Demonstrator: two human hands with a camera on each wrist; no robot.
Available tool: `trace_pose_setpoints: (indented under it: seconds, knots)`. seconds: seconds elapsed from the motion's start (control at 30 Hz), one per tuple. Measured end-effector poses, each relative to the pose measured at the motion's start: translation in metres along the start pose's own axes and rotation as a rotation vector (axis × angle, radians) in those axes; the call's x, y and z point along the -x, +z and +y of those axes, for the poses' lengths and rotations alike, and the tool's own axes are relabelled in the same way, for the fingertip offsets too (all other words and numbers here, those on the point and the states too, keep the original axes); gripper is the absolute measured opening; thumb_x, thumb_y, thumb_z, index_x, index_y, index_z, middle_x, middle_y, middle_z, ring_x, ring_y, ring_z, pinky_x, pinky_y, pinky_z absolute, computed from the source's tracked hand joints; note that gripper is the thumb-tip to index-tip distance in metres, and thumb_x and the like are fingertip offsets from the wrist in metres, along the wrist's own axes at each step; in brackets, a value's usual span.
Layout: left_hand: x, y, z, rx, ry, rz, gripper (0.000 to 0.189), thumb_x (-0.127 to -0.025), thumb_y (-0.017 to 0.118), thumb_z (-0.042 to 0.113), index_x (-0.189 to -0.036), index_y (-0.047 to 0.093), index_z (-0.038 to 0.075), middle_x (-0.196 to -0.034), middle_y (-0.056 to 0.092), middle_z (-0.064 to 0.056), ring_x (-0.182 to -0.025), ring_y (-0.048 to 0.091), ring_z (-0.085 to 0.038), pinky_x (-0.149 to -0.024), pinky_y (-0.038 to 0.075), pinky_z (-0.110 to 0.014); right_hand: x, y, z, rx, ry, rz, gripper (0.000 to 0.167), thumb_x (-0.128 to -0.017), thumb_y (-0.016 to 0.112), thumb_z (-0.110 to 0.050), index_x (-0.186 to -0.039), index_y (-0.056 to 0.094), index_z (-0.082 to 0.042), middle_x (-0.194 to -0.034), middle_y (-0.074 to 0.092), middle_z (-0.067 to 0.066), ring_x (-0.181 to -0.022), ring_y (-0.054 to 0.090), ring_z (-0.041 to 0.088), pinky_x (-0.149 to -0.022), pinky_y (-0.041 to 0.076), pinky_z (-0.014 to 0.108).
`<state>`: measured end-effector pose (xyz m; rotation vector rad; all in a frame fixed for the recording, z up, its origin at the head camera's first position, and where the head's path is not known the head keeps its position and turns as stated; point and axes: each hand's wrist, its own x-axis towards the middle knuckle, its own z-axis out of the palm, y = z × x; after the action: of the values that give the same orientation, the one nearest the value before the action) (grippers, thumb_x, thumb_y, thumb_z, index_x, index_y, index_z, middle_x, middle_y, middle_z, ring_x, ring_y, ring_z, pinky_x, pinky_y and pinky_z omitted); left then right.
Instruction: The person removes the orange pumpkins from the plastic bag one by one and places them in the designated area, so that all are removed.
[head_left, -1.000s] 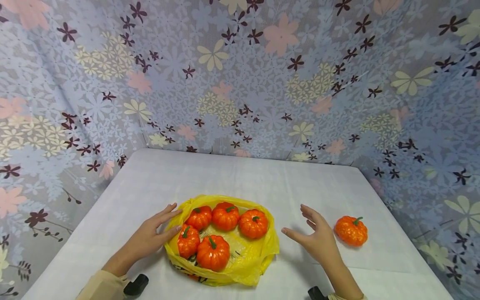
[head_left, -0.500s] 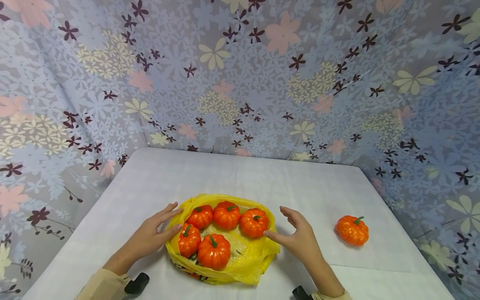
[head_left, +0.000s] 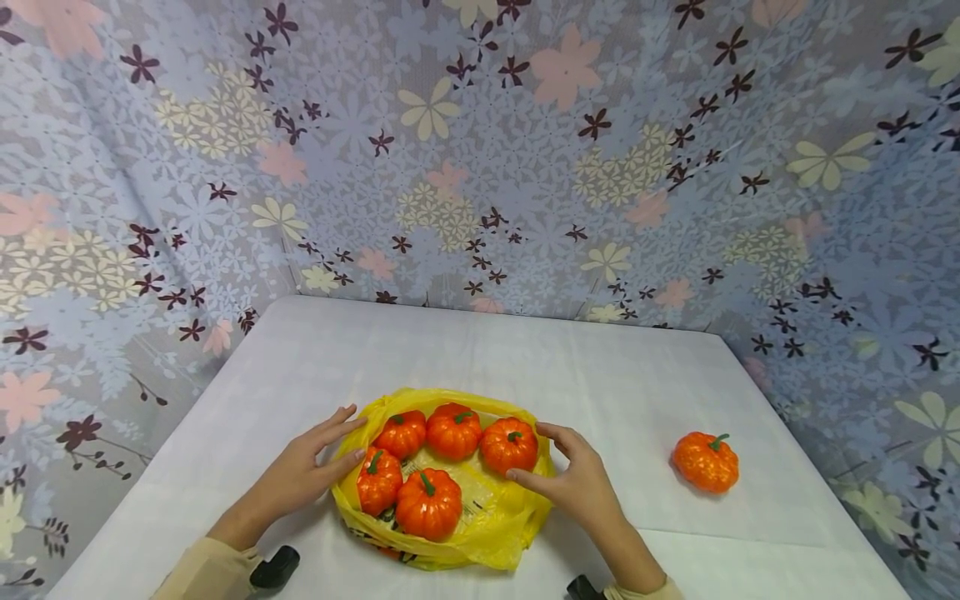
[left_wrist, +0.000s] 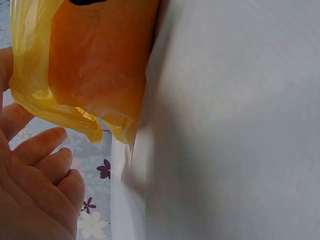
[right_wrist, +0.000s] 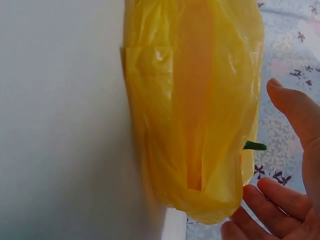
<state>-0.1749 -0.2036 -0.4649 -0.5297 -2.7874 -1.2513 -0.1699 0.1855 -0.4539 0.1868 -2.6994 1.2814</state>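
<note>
From the head view, I see a thin yellow plastic bag (head_left: 487,546) on the white table (head_left: 360,342), with shiny, round orange pumpkins (head_left: 428,505) inside. The left hand (head_left: 303,475) and right hand (head_left: 581,479) are spread wide at its two sides. Left wrist view: fingers beside the bag's edge. Right wrist view: thumb and fingers apart, near the bag.
</note>
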Motion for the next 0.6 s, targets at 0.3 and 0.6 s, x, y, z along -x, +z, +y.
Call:
trace_pose_setpoints:
  seconds: [0.3,0.6]
  knots:
    - [-0.001,0.002,-0.001,0.011,-0.022,-0.006,0.057,-0.097,0.064,0.047,-0.144,0.058,0.015,-0.16,0.034,-0.014,-0.147,0.027,-0.04,-0.111,0.024,-0.069,-0.005,0.008,-0.002,0.084,0.014,-0.001,0.084,-0.067,0.094,-0.044,-0.133,0.062,-0.003,-0.134,0.06,0.012,-0.126,0.054,0.035,-0.104,0.045,0.055]
    - [-0.001,0.002,0.001,0.013,-0.032,-0.011,0.057,-0.097,0.064,0.048,-0.144,0.057,0.016,-0.16,0.034,-0.013,-0.147,0.026,-0.039,-0.111,0.023,-0.068,-0.009,0.018,-0.001,0.142,0.01,-0.007,0.088,-0.068,0.093,-0.045,-0.134,0.059,0.003,-0.136,0.056,0.018,-0.127,0.052,0.039,-0.106,0.043,0.055]
